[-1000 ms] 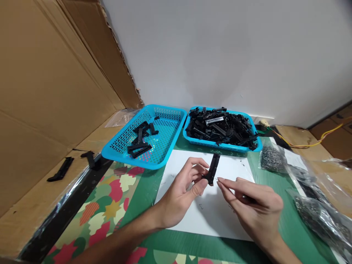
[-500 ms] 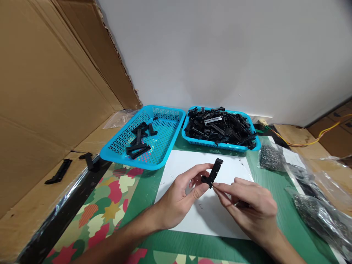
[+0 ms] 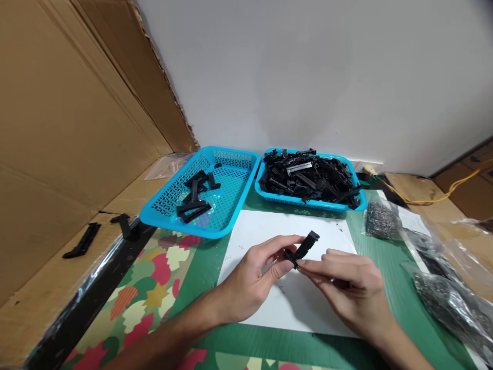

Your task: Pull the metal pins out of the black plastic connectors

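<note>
Over the white sheet [image 3: 265,228], my left hand [image 3: 250,280] and right hand [image 3: 348,290] pinch one end of the black plastic part [image 3: 305,245], which may slip if either grip slackens.

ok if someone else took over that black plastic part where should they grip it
The left hand pinches the black plastic part at its lower end, where fingertips of the right hand also meet it. Its other end juts free, up and rightward. Probably best: pinch that free end across its narrow sides, coming from the far right.
</note>
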Motion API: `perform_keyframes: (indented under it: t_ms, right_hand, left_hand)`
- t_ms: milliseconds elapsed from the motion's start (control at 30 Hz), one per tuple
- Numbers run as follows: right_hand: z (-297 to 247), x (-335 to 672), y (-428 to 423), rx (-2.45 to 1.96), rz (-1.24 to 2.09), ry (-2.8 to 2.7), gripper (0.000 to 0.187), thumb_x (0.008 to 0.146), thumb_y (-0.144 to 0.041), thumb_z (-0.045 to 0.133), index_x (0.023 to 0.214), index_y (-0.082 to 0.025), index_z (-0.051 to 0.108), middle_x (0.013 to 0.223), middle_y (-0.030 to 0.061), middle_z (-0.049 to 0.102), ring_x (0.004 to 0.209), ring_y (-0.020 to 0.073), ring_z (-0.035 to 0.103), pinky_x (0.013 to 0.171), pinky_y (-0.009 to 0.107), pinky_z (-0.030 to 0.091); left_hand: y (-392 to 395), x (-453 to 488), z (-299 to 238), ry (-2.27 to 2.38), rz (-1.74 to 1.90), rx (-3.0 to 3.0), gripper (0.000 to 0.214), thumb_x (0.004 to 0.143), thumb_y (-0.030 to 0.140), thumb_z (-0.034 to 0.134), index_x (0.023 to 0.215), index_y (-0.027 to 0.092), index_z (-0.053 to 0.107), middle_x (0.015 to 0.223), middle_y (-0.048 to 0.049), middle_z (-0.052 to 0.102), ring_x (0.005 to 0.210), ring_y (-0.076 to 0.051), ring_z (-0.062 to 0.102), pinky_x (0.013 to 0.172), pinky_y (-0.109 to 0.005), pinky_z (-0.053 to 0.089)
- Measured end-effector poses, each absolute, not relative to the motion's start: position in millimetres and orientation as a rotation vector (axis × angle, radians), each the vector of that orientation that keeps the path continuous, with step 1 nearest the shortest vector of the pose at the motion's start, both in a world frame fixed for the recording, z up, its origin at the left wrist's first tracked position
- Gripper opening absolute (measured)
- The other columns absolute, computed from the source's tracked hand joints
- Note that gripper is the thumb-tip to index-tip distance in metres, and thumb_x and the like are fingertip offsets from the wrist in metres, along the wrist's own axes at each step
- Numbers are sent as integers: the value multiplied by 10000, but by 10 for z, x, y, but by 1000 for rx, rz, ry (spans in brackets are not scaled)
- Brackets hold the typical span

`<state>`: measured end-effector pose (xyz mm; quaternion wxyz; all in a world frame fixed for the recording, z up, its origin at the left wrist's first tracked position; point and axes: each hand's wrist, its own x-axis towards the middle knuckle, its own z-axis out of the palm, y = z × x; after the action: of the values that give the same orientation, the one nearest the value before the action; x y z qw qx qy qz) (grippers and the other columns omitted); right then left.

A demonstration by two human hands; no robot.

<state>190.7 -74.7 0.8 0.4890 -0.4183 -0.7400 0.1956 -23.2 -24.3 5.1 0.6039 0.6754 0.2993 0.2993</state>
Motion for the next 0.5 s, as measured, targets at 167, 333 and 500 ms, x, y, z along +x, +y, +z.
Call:
perform_keyframes:
  t_ms: [167, 333, 500]
  right_hand:
    - [68, 1889, -745, -1161, 703, -1623, 44, 872, -184, 828, 868, -215, 860, 632, 1, 759, 446, 108, 538, 420, 239, 380]
    - [88, 1898, -740, -1180, 683, -1580, 95, 855, -287, 870, 933, -234, 867, 526, -37, 676, 389, 90, 420, 385, 234, 340]
    - [74, 1947, -731, -1065, 524, -1714, 166, 937, -127, 733, 1010, -235, 837, 701, -3, 768, 471, 113, 550, 444, 242, 405]
  left_hand:
    - [-233, -217, 77, 632, 615, 1653, 424, 1101, 388, 500, 1491, 289, 633, 1206, -98, 729, 1085, -241, 649, 955, -344, 501]
    - [-235, -196, 74, 671, 609, 1483, 457, 1085, 495, 501, 1372, 228, 736, 1184, -112, 739, 1117, -271, 648, 1016, -376, 479]
    - [-237, -206, 73, 662, 545, 1440, 472, 1101, 514, 455, 1354, 231, 737, 1007, -71, 714, 989, -221, 635, 955, -343, 474]
